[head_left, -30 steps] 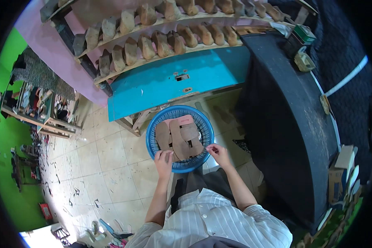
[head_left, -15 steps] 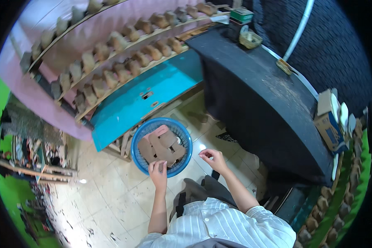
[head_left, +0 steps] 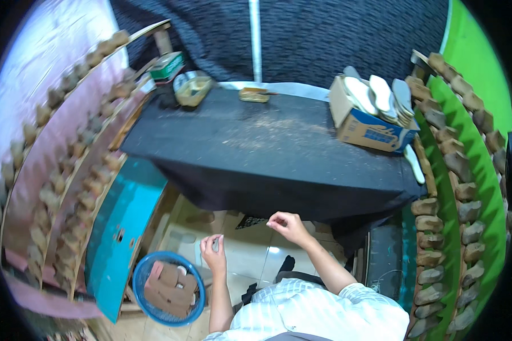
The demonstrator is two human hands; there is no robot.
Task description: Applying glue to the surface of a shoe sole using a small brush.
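My left hand [head_left: 214,257] is raised just right of a blue plastic basket [head_left: 197,307], its fingers curled toward the thumb. Brown cut pieces [head_left: 168,290] and a pink one [head_left: 153,276] lie in that basket. Further right, in front of the black-draped table [head_left: 256,162], my right hand [head_left: 290,228] is held with thumb and fingertips pinched together. Whatever either hand holds, if anything, is too small to make out. Neither hand touches the basket or the table.
On the table stand a carton [head_left: 370,129] of insoles [head_left: 381,94], a small basket [head_left: 192,90], a brush-like item [head_left: 254,95] and a green box [head_left: 167,65]. Shelves of shoe lasts [head_left: 429,241] line both sides. A turquoise board [head_left: 119,227] slants at left.
The view has swung right, bringing the table to the front and the basket to the lower left. My left hand has left its place over the basket's rim; both hands stay curled.
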